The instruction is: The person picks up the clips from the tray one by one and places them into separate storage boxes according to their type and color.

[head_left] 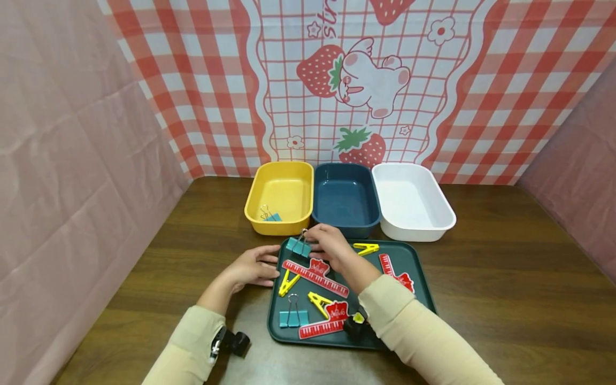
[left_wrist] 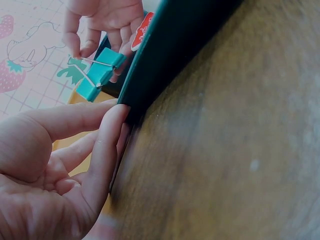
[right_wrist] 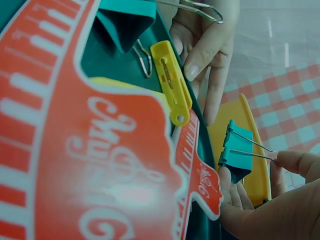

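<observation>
My right hand [head_left: 332, 246] holds a teal binder clip [head_left: 299, 247] over the tray's back left corner, its fingers at the wire handles [right_wrist: 252, 154]. My left hand [head_left: 252, 266] has its fingertips against the left edge of the dark green tray [head_left: 418, 272]. Another teal binder clip [head_left: 293, 318] stands at the tray's front left, handles up. Red piano-keyboard clips [head_left: 315, 275] lie on the tray, with yellow clothespins [head_left: 289, 283] among them. The right forearm covers part of the tray.
Behind the tray stand three bins in a row: yellow [head_left: 279, 227], dark blue [head_left: 346, 231] and white [head_left: 416, 233]. A teal binder clip [head_left: 274, 217] lies inside the yellow one. A checked strawberry cloth [head_left: 216, 107] hangs behind them.
</observation>
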Demonstrator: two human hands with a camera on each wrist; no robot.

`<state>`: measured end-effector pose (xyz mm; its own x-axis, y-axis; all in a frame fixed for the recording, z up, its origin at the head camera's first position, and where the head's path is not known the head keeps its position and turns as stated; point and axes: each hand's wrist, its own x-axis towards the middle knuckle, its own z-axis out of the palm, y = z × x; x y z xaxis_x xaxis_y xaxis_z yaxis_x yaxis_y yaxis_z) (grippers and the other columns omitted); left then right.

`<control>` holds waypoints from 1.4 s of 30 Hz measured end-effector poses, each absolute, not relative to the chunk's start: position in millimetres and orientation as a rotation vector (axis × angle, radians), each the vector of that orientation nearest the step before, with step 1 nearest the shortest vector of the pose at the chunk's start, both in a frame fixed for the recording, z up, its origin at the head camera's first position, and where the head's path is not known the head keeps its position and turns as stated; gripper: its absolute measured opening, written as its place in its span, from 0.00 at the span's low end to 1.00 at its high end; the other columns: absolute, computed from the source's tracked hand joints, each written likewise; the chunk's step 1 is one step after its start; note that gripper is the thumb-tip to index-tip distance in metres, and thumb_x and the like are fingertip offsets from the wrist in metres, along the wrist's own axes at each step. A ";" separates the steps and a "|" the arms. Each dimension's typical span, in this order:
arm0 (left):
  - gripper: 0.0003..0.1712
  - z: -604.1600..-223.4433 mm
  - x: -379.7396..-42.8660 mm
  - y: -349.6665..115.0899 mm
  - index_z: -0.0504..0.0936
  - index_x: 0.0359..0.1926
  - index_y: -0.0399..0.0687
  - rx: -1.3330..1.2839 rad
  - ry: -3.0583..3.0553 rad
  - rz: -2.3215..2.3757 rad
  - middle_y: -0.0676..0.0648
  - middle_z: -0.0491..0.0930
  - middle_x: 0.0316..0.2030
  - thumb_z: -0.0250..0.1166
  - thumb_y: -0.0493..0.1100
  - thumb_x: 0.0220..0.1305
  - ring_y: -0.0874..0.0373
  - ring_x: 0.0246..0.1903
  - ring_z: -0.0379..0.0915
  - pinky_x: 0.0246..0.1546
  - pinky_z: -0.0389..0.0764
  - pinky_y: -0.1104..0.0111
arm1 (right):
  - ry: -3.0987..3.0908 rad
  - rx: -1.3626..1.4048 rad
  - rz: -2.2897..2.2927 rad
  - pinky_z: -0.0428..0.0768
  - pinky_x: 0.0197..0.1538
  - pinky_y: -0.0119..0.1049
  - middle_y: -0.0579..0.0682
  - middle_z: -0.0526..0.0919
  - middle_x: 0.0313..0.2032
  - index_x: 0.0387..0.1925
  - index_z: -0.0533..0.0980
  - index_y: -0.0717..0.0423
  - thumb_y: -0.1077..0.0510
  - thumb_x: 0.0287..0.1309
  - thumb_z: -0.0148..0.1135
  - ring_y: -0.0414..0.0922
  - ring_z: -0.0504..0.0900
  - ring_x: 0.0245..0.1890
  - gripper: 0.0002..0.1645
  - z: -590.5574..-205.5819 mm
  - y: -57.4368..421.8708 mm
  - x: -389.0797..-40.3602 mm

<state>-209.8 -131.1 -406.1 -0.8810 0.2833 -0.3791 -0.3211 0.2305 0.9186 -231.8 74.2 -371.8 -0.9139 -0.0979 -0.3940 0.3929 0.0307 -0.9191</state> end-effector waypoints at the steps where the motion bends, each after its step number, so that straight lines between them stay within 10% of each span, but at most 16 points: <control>1: 0.37 -406.1 -209.8 -131.1 0.63 0.67 0.43 -0.035 2.036 1.696 0.36 0.69 0.53 0.62 0.26 0.56 0.52 0.35 0.77 0.35 0.83 0.60 | 1.962 0.295 -1.951 0.81 0.40 0.38 0.55 0.77 0.46 0.36 0.74 0.57 0.58 0.60 0.56 0.46 0.74 0.33 0.06 -371.3 74.1 -231.7; 42: 0.36 -405.8 -209.0 -130.3 0.63 0.66 0.41 -0.026 2.027 1.716 0.36 0.70 0.51 0.61 0.26 0.56 0.52 0.34 0.78 0.35 0.83 0.59 | 1.971 0.192 -2.008 0.83 0.39 0.38 0.55 0.79 0.40 0.35 0.76 0.59 0.58 0.58 0.60 0.44 0.77 0.28 0.07 -342.2 65.1 -238.2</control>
